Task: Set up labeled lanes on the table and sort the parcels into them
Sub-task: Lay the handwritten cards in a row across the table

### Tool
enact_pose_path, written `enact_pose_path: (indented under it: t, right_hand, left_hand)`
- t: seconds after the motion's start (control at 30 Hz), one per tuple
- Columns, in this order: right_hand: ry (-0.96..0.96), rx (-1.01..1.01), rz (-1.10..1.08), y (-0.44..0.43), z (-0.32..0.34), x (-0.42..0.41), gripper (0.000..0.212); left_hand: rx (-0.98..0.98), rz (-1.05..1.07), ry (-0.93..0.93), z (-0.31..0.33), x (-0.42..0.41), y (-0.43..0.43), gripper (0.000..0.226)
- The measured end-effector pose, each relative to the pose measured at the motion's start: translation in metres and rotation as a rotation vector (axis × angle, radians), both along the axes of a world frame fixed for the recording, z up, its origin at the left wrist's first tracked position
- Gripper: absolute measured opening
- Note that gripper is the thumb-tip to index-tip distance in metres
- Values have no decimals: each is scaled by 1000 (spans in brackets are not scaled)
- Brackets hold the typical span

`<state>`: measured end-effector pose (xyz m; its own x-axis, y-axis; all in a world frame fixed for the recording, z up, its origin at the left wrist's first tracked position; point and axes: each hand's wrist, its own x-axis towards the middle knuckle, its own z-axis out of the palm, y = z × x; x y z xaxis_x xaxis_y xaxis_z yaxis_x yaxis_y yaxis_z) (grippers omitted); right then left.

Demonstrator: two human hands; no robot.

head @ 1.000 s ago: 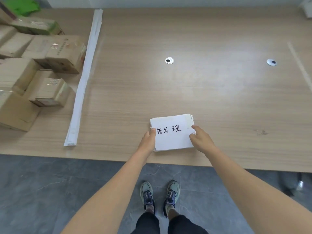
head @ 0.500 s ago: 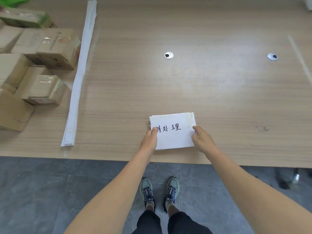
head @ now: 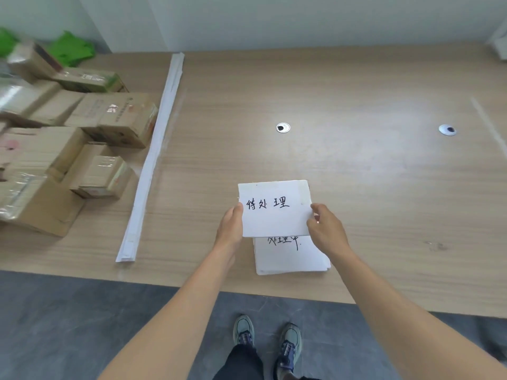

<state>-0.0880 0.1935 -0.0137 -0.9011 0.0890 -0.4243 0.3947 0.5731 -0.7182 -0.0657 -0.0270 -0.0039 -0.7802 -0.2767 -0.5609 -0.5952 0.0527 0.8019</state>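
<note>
Both arms reach forward from the near table edge, forearms bare, converging on one white card [head: 274, 208].

Left hand [head: 230, 229]: palm turned inward, thumb laid over the card's left edge, remaining fingers hidden beneath it. Pinching the card.

Right hand [head: 325, 229]: wrist cocked slightly, back of hand toward camera, fingertips curled onto the card's right edge. Also gripping the card.

The card sits between the two hands, held slightly tilted, handwritten characters facing up. It seems to be lifted off the rest, though the gap itself cannot be seen.

Directly below the hands, toward the body: a stack of white cards [head: 290, 256] lying flat on the wooden table [head: 356, 187], near its front edge. Top card of the stack shows handwriting, partly covered by the held card.

Well to the left of the left hand: a long bundle of white strips [head: 152, 157] running away across the table. Beyond that, further left, a heap of cardboard parcels [head: 65, 149], some taped, piled against each other.

Ahead of the hands: two round cable grommets [head: 283, 128] set into the tabletop, well apart.
</note>
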Motion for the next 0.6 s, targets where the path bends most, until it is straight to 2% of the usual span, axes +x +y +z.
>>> enact_pose_path:
  t: [0.23, 0.4, 0.5, 0.6]
  right_hand:
    - [100, -35, 19, -39, 22, -57, 50]
    - [131, -89, -29, -77, 29, -121, 55]
    - [133, -152, -61, -107, 34, -165, 59]
    - [110, -218, -101, -140, 34, -209, 60]
  left_hand:
    - [-19, 79, 121, 17, -59, -47, 26]
    - [56, 103, 175, 20, -113, -87, 31]
    - [21, 91, 183, 20, -153, -114, 43]
    - [12, 78, 179, 17, -195, -145, 40]
